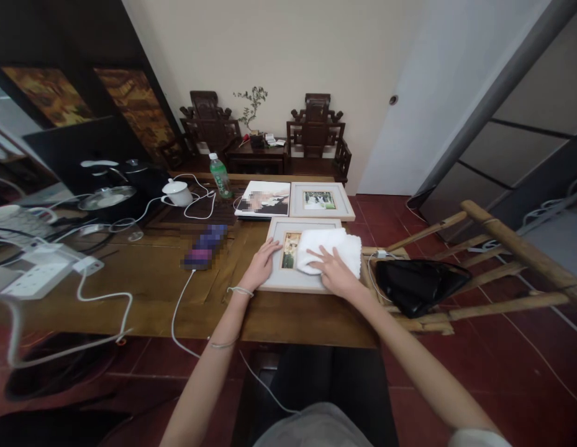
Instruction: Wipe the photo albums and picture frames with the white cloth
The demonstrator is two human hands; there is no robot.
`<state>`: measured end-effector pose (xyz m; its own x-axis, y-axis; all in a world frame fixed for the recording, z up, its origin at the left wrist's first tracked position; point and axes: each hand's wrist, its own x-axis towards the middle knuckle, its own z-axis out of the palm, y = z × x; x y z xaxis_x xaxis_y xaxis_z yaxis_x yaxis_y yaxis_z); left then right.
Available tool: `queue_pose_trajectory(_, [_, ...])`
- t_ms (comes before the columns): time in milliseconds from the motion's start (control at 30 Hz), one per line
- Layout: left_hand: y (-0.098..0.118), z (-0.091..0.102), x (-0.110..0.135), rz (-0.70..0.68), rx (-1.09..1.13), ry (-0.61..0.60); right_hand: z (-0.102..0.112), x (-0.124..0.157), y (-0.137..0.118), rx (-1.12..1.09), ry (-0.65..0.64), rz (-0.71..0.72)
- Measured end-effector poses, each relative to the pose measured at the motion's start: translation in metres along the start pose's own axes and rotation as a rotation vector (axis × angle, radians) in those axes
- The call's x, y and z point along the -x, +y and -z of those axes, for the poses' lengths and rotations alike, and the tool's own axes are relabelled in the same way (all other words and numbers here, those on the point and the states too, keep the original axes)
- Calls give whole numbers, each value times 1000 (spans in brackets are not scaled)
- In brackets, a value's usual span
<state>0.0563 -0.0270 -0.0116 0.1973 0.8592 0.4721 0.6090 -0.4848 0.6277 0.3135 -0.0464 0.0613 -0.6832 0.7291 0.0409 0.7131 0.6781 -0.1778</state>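
A light-coloured picture frame (305,285) with a small photo inside lies flat near the front edge of the wooden table. My left hand (260,266) rests on its left side, fingers stretched out over the border. Folded into a pad, a white cloth (348,248) covers the right part of the frame and some of the photo. On top of the cloth lies my right hand (333,270), fingers spread and pressing it flat. Just behind are a second picture frame (346,202) and a stack with a photo print (264,197) on top.
To the left are a phone (207,248) on a charging cable, a green-labelled bottle (220,176), a lidded white cup (177,193) and a power strip (41,270) with loose cables. At the right, a bamboo chair (516,304) holds a black bag (418,282).
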Motion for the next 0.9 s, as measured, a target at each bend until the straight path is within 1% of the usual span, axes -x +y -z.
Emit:
queue_pose_trajectory(100, [1, 1, 0, -6, 2, -7, 1, -22, 20, 63, 80, -18])
queue_pose_trajectory(200, [0, 0, 0, -1, -13, 0, 2, -40, 34, 120, 157, -99])
queue_pose_trajectory(267, [-2, -1, 0, 5, -25, 6, 0, -47, 36, 136, 171, -178])
queue_pose_trajectory(367, [-3, -3, 0, 10, -30, 17, -3, -49, 25, 154, 110, -236])
queue_pose_trajectory(467, [-4, -3, -1, 12, -27, 32, -3, -37, 1, 143, 17, -240])
queue_pose_trajectory(533, [-3, -4, -1, 8, -29, 32, 2, -22, -17, 86, -84, -231])
queue_pose_trajectory(600, [-3, -4, -1, 4, -33, 30, 10, -3, -34, 11, -179, -179])
queue_pose_trajectory(633, [-2, -4, -1, 4, -37, 30, 14, 6, -42, -23, -203, -135])
queue_pose_trajectory(700, [-2, -4, -1, 11, -47, 29, 19, 21, -53, -70, -211, -41])
queue_pose_trajectory(767, [-1, -3, -1, 13, -53, 24, 18, 30, -58, -96, -187, 16])
queue_pose_trajectory(833, [-2, -2, 0, 6, -58, 14, 13, 31, -55, -107, -142, 24])
queue_pose_trajectory(900, [-2, -1, 0, -6, -66, -1, 6, 24, -44, -97, -92, -1])
